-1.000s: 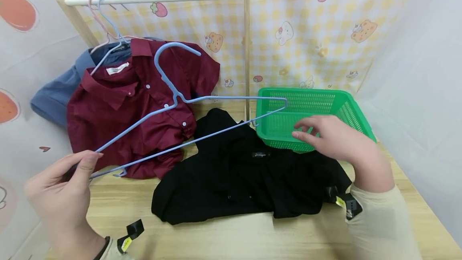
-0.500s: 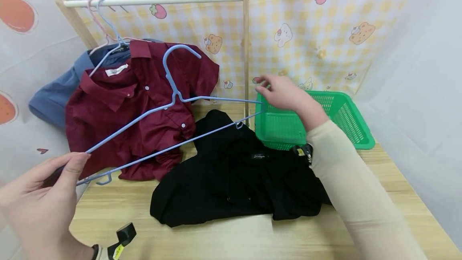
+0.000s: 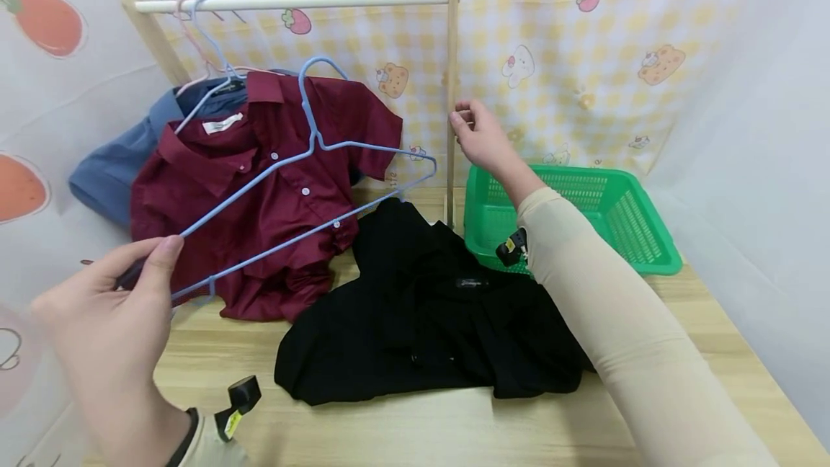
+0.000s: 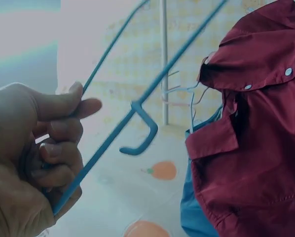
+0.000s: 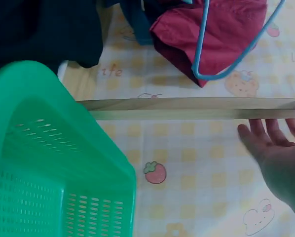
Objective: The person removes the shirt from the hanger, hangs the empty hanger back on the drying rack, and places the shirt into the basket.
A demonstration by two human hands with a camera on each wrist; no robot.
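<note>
Presently, I find the hanger (image 3: 314,137) held in the air before the red shirt (image 3: 279,215), its near end pinched by the left hand (image 3: 106,308). The right hand (image 3: 483,137) is curled at the post (image 3: 452,164); how firmly it grips, the right wrist view leaves me unsure. Risks noted: supported at one end only, the hanger could swing, and its hook (image 3: 302,85) snag the red shirt. Any hard pull could rock the post and jolt the rail (image 3: 311,0). The black shirt (image 3: 428,337) lies mid-tabletop (image 3: 389,438); a drooping hanger may drag it. The right sleeve (image 3: 622,323), crossing the basket (image 3: 660,233), could knock it toward the tabletop's right edge.
</note>
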